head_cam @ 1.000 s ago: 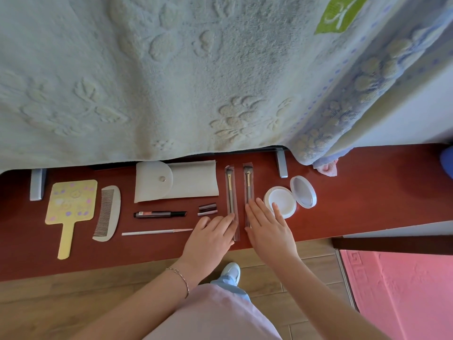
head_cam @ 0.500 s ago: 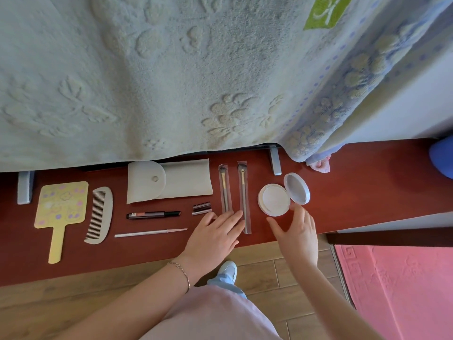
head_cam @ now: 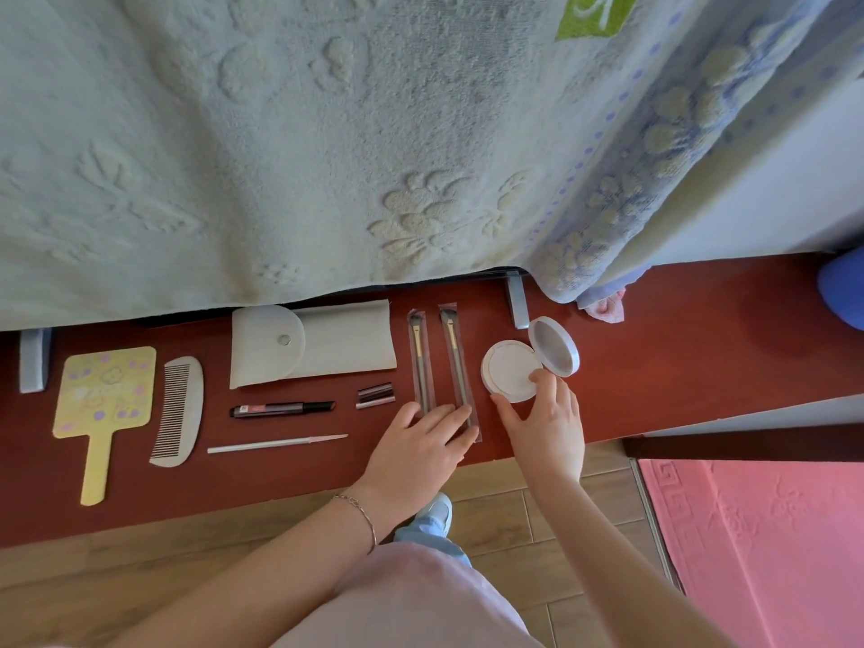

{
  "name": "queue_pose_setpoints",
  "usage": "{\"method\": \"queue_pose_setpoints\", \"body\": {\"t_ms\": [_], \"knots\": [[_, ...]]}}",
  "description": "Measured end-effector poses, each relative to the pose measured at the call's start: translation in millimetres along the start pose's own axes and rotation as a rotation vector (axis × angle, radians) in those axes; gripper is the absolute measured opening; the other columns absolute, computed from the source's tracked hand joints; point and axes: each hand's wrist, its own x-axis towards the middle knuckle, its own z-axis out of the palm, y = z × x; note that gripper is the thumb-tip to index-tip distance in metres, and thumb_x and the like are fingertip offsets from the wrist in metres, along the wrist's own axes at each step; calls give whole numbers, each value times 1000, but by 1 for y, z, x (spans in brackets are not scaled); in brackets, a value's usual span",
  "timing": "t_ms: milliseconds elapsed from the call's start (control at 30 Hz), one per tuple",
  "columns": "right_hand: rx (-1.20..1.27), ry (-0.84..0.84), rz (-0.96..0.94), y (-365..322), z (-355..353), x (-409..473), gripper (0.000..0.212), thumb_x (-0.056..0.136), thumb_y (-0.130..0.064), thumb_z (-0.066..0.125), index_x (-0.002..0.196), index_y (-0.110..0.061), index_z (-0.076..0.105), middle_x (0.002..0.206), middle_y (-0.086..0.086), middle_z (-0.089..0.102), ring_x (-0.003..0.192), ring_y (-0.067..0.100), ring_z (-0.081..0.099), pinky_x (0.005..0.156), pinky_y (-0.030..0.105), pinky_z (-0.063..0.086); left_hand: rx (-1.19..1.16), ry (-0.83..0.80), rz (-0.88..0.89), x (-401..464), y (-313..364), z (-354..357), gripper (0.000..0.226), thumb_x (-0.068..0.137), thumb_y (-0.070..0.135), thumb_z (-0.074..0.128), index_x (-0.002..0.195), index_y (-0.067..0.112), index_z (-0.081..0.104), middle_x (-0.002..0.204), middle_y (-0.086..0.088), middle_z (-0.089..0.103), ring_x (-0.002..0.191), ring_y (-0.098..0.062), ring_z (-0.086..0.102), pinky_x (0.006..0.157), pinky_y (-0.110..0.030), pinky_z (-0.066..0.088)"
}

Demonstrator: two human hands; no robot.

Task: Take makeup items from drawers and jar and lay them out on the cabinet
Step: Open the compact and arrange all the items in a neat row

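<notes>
Head view: my right hand (head_cam: 544, 425) pinches the open compact (head_cam: 512, 376) on the red cabinet top (head_cam: 678, 367), while my left hand (head_cam: 421, 444) lies flat on the two sleeved brushes (head_cam: 439, 362). I judge a careless nudge could skew that row, or snap the hinged lid shut.

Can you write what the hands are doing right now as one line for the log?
left hand: flat on brush sleeves | right hand: fingers on open compact | stage: arranging items on cabinet
</notes>
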Motion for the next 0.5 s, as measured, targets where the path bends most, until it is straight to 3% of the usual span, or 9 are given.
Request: {"method": "queue_pose_setpoints", "body": {"t_ms": [167, 233, 367, 500], "knots": [[21, 26, -55, 1, -6, -10, 47, 81, -35, 68, 116, -7, 53, 117, 13, 60, 111, 31, 53, 88, 44, 50, -38, 9, -57, -8, -1, -8, 42, 81, 27, 66, 121, 16, 60, 130, -6, 57, 116, -19, 55, 89, -34, 48], [34, 52, -284, 1, -7, -21, 36, 87, -25, 59, 118, -8, 55, 120, 11, 60, 112, 29, 54, 92, 45, 48, -79, 1, -101, -15, -3, -7, 48, 74, 18, 74, 120, 12, 62, 130, -9, 57, 116, -21, 56, 90, -33, 50], [-2, -105, -660, -2, 1, -40, 37, 91, -18, 44, 125, -11, 59, 131, 5, 57, 124, 20, 50, 104, 40, 40, -115, -21, -144, -26, -4, -4, 56, 60, 10, 83, 113, 9, 67, 123, -9, 62, 110, -20, 61, 85, -32, 52], [8, -122, -655, -1, 15, -49, 47, 102, -23, 23, 117, -6, 64, 126, 7, 60, 118, 19, 56, 97, 40, 48, -144, 16, -158, -25, -2, -3, 48, 64, 9, 81, 110, 9, 68, 121, -8, 63, 109, -19, 61, 87, -31, 52]]}}
